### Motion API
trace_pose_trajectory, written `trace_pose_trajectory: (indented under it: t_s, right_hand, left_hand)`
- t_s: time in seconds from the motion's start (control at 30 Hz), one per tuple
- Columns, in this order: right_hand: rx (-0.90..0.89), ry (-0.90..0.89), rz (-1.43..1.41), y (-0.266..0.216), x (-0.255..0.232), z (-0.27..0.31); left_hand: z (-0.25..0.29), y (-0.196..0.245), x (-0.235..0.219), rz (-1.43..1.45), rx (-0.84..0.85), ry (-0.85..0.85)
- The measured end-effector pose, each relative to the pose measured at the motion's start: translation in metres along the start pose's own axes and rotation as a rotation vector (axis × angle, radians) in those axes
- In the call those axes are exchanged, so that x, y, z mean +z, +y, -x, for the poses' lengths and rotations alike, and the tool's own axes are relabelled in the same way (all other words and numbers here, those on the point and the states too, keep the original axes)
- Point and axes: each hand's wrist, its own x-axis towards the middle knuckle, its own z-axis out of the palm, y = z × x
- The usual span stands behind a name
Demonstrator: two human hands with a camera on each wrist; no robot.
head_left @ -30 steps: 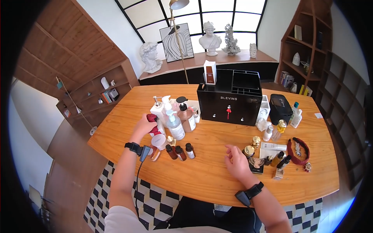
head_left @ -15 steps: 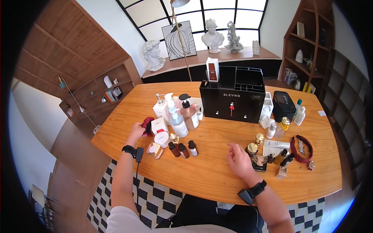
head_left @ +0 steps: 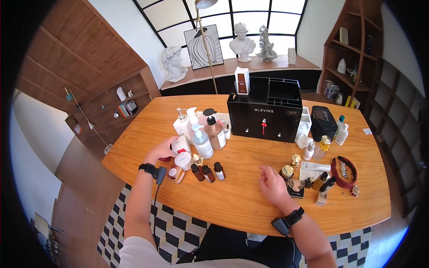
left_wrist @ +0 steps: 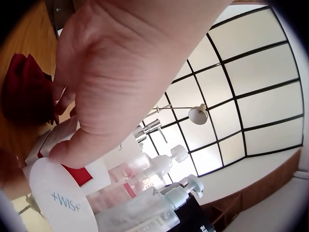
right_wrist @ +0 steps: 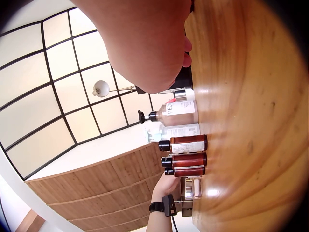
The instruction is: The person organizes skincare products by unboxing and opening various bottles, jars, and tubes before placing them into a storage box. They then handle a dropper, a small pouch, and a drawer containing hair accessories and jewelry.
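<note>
The left hand (head_left: 160, 151) pinches a white box (head_left: 180, 144) with a red band, thumb on the near side; in the left wrist view the hand (left_wrist: 106, 77) hides part of the box (left_wrist: 100, 169). A dark red cloth item (left_wrist: 26, 89) lies on the table beside the fingers. Next to the box stands a white round jar (head_left: 183, 160), its pale lid (left_wrist: 60, 195) close to the thumb. The right hand (head_left: 274, 185), fingers loosely bent, holds nothing left of a gold-lidded jar (head_left: 286, 171); its palm edge (right_wrist: 145, 48) fills the top of the right wrist view.
Pump bottles (head_left: 202, 144) stand right of the white box, with small brown bottles (head_left: 208, 173) nearer the front. A black organizer (head_left: 263, 118) is at the back centre. Cosmetics and a dark red headband (head_left: 354, 172) lie at the right.
The left hand has let go of the dark red cloth item, which was set down left of the white box, and has moved onto the box. The right hand has barely moved.
</note>
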Motion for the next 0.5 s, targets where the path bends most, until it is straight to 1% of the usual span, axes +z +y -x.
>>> trace_pose_trajectory:
  t_s: [0.03,0.07,0.13,0.23,0.33,0.4,0.43,0.47,0.5]
  right_hand:
    - [0.008,-0.007,-0.006,0.001,0.000,0.000]
    - [0.015,-0.011,-0.013,0.002,0.001,-0.001]
    - [0.020,-0.010,-0.008,0.003,0.000,-0.001]
    - [0.023,-0.012,-0.002,0.003,0.000,0.000]
    - [0.014,-0.011,-0.001,0.006,0.001,0.000]
    - [0.004,-0.005,0.005,0.006,0.001,0.001]
    - [-0.003,-0.001,0.011,0.004,0.000,0.001]
    - [-0.009,0.004,0.017,0.003,0.000,0.001]
    - [-0.014,0.002,0.018,0.002,0.000,0.000]
  left_hand:
    - [-0.002,0.005,0.001,0.007,0.007,-0.011]
    - [-0.004,0.010,0.002,0.031,-0.051,-0.027]
    - [0.000,0.033,0.000,0.075,-0.164,-0.057]
    - [-0.001,0.029,0.000,0.052,-0.177,-0.026]
    - [-0.015,-0.022,0.002,0.061,-0.076,0.096]
    - [-0.009,-0.037,-0.013,0.053,-0.027,0.235]
    - [-0.003,-0.027,-0.016,0.050,-0.006,0.302]
    - [0.006,-0.017,-0.027,0.045,0.002,0.327]
    - [0.022,0.009,-0.039,0.041,0.009,0.350]
